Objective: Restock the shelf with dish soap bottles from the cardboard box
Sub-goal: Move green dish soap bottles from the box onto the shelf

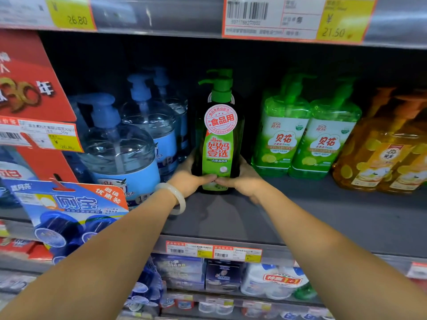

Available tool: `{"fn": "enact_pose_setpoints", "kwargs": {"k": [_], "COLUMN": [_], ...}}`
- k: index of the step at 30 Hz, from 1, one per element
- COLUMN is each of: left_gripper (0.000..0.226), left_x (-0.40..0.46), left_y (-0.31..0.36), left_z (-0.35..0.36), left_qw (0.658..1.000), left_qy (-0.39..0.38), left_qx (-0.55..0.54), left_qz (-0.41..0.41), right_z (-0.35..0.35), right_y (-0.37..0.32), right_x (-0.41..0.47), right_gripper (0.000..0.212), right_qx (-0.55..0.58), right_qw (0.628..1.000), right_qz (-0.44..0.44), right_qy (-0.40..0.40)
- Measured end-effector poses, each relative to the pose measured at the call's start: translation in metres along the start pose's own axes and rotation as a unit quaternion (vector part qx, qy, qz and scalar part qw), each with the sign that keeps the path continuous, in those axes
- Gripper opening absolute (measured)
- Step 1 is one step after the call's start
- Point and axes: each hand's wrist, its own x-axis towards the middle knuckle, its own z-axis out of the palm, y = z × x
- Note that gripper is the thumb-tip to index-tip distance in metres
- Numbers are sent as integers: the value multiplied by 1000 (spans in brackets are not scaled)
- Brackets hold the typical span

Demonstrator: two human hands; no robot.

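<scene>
Both forearms reach forward from the bottom of the view, and a pale jade bangle sits on my left wrist. Beyond it, my left hand and my right hand grip the lower part of a dark green dish soap bottle from either side, fingers curled round its sides and thumbs nearly meeting across the front of the label. Its base stands upright on the grey shelf, pump head pointing left, with bare shelf in front of it. Just left of it stand clear pump bottles with blue labels; to its right, apart from it, two light green pump bottles, then orange ones. Above, a yellow price tag reads 21.50.
</scene>
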Motion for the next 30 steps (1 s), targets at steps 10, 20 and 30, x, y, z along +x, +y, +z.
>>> {"fn": "enact_pose_setpoints", "kwargs": {"k": [10, 20, 30], "left_gripper": [69, 88, 90], "left_x": [-17, -73, -102], "left_y": [-8, 3, 89], "left_z": [16, 52, 186], "left_qw": [994, 951, 868], "left_qy": [22, -78, -203], "left_qx": [92, 294, 392], "left_qz": [-51, 47, 226], "right_z": [0, -16, -119], "right_y": [-7, 4, 52], "right_x": [-13, -83, -214], "right_gripper": [97, 106, 99], "right_qx": [-182, -341, -433], "right_qw": [983, 940, 887], "right_qz": [-17, -14, 71], "right_qy": [11, 22, 145]}}
